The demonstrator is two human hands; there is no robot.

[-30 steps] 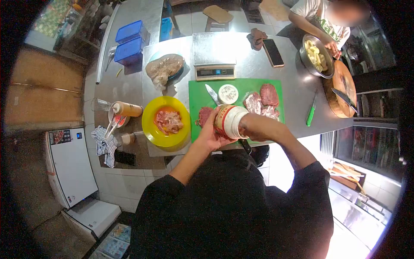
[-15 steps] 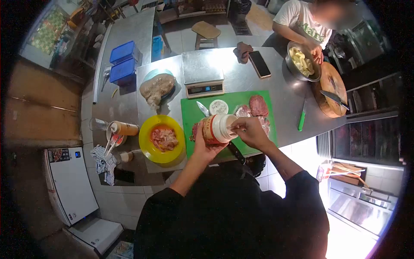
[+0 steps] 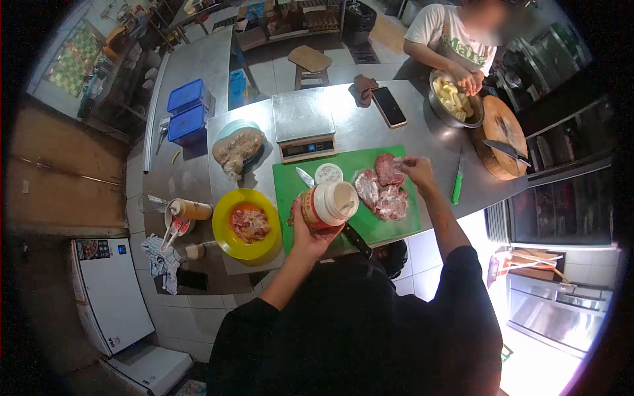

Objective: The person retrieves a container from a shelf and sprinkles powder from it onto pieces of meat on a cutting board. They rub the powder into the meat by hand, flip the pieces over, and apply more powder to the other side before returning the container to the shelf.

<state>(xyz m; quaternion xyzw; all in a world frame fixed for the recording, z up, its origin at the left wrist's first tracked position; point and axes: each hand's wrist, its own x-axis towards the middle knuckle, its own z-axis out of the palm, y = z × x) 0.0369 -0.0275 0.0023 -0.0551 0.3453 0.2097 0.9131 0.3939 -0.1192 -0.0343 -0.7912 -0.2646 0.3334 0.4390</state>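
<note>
My left hand [image 3: 310,237] grips a jar [image 3: 330,206] with a wide white mouth and a red and cream label, tilted so its opening faces right. Pale powder shows inside. My right hand [image 3: 417,173] is pinched over the upper slice of raw meat [image 3: 386,170], with something whitish at the fingertips that looks like powder. Two more meat slices [image 3: 389,202] lie beside it, dusted white, on the green cutting board [image 3: 360,232]. The white lid [image 3: 329,173] lies on the board. More meat is partly hidden behind the jar.
A yellow bowl [image 3: 228,245] of meat stands left of the board, a scale [image 3: 304,119] behind it. A black-handled knife [image 3: 358,241] lies at the front edge, a green-handled knife [image 3: 457,188] to the right. Across the table, a person works over a metal bowl [image 3: 436,109].
My right hand has moved from the jar's mouth to the right, over the meat. The jar stays in my left hand, and the view has shifted slightly.
</note>
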